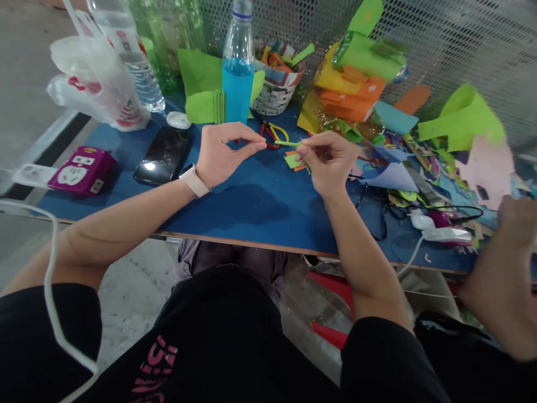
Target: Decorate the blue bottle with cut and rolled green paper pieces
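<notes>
Above the blue table [251,210] my right hand [329,159] pinches a thin green strip [287,143] that points left. My left hand [226,151], with a white band on its wrist, has thumb and forefinger pressed together; whatever may be between them is too small to make out. A small gap separates its fingertips from the strip's free end. Between and behind the hands lie pliers with red and yellow handles [277,134]. Small green and orange pieces [292,161] lie under my right hand. Behind my left hand stands a bottle of blue liquid [238,78].
A black phone [163,155], a white case [178,120] and a purple socket adapter [84,169] lie at left. Bagged cups [100,84] stand behind. Scraps [436,168], green sheet [465,117] and cables [384,218] crowd the right, near another person's arm [507,274].
</notes>
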A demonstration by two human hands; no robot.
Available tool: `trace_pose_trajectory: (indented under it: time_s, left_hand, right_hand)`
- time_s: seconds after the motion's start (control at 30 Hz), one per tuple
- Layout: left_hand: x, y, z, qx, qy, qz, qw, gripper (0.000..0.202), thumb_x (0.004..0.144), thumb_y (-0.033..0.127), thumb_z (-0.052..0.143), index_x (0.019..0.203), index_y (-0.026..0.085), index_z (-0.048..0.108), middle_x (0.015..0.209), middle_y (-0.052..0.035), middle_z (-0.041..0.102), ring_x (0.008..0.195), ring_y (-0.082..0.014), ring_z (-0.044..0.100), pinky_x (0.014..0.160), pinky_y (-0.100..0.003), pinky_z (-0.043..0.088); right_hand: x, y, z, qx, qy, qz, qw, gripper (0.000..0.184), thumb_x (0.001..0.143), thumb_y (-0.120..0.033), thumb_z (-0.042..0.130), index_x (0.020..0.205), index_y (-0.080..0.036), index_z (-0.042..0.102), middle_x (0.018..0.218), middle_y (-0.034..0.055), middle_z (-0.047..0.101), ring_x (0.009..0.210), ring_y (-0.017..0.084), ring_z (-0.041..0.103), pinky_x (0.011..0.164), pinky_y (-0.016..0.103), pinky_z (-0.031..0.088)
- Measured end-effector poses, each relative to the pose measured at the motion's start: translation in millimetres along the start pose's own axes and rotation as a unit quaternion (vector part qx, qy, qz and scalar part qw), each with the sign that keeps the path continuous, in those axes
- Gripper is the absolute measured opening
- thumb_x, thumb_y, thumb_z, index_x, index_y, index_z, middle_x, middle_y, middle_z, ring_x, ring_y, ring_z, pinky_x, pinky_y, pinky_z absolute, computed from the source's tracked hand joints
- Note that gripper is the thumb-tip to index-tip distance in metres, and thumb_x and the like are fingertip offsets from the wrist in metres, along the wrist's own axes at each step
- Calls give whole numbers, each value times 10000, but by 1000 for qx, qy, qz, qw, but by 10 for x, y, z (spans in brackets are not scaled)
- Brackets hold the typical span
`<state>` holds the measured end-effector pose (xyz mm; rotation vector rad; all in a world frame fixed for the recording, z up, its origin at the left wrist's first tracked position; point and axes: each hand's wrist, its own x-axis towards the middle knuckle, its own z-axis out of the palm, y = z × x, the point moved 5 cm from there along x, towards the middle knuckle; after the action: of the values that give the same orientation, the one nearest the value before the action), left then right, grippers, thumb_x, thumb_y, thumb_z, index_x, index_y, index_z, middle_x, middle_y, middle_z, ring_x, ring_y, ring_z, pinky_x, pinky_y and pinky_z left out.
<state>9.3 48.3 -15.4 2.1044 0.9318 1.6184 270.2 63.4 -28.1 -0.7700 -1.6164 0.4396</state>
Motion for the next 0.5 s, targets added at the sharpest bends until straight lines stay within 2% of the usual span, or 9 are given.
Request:
trace_pose_trajectory:
  time_s: [0.17, 0.33, 0.4, 0.47, 0.5]
  left_hand:
    - [-30, 66, 78, -11, -34, -6, 999, 249, 1103, 424, 800, 984, 228, 896, 987, -85, 880, 890, -218, 815, 826, -380, 670]
    - [-37, 25, 113, 20, -76, -18, 997, 266, 1138, 392, 720, 995, 210, 852, 982, -94, 866, 884, -204, 790, 834, -348, 637]
    - [-32, 65, 147, 3, -126, 24, 992, 270, 1142, 380, 698, 975, 216, 831, 962, -89, 850, 893, -206, 787, 833, -343, 620]
    - [-81, 211, 242, -35, -222, 82, 971, 268, 1149, 346, 674, 958, 225, 817, 955, -80, 839, 896, -207, 789, 834, -341, 604]
    - [-146, 331, 311, -57, -281, 110, 952, 270, 1153, 320, 663, 945, 231, 809, 948, -73, 834, 883, -203, 787, 825, -337, 593]
  right_hand:
    - [-27, 1, 20, -24, -2, -12, 1000, 482, 935, -819, 880, 969, -339, 852, 809, 0, 779, 611, 179, 772, 529, 351, 660]
    - [-42, 45, 33, -48, 1, 5, 999, 551, 947, -877, 817, 979, -327, 834, 812, 4, 767, 611, 177, 765, 516, 349, 660]
    - [-24, 92, -6, -52, 17, 5, 998, 544, 964, -865, 808, 1000, -323, 830, 805, -4, 753, 605, 170, 761, 515, 341, 660]
    - [9, 151, -73, -45, 43, -7, 998, 511, 990, -830, 808, 1021, -320, 827, 807, -13, 748, 603, 163, 762, 527, 336, 667]
    - [29, 185, -114, -41, 57, -13, 997, 497, 1003, -813, 806, 1025, -317, 824, 806, -16, 747, 605, 163, 764, 536, 335, 670]
